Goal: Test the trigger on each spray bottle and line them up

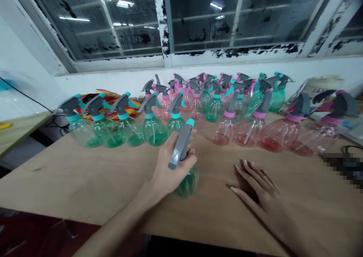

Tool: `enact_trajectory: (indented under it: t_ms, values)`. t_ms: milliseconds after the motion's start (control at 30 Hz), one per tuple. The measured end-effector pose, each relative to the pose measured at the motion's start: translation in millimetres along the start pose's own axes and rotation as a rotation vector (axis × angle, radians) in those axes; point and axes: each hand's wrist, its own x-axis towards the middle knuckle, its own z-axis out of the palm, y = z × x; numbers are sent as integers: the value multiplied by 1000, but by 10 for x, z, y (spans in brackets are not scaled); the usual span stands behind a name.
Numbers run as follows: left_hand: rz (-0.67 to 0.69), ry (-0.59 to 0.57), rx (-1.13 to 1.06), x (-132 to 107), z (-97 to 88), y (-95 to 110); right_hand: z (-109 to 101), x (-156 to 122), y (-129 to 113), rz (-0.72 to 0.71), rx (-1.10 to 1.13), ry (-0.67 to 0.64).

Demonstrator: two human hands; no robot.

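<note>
My left hand [170,166] is wrapped round the neck of a green spray bottle [187,181] with a grey trigger head and a teal collar; the bottle stands on the wooden table [85,181] in front of me. My right hand [261,192] lies flat on the table to the right of it, fingers stretched out, holding nothing.
Several green spray bottles [153,130] stand in a row behind my left hand, and several pink ones [269,136] to the right and at the back. A red and yellow bag [109,98] lies behind the green row. Windows run along the far wall.
</note>
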Motion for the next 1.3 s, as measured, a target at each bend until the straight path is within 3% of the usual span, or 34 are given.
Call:
enact_trajectory:
  t_ms: [133,367,633,800,1300]
  values:
    - [-8,-52,-11,63,-66,-38,-15,3,-9,7,4,-8]
    - [11,-25,5,155,-149,-70,-10,-5,0,18,36,-4]
    - [32,-73,-2,139,-128,-22,-10,4,-4,35,53,-7]
    - [-28,-102,7,112,-107,45,-21,5,-9,36,62,-15]
    - [-37,-36,-6,78,-52,10,-27,-1,-3,43,69,-9]
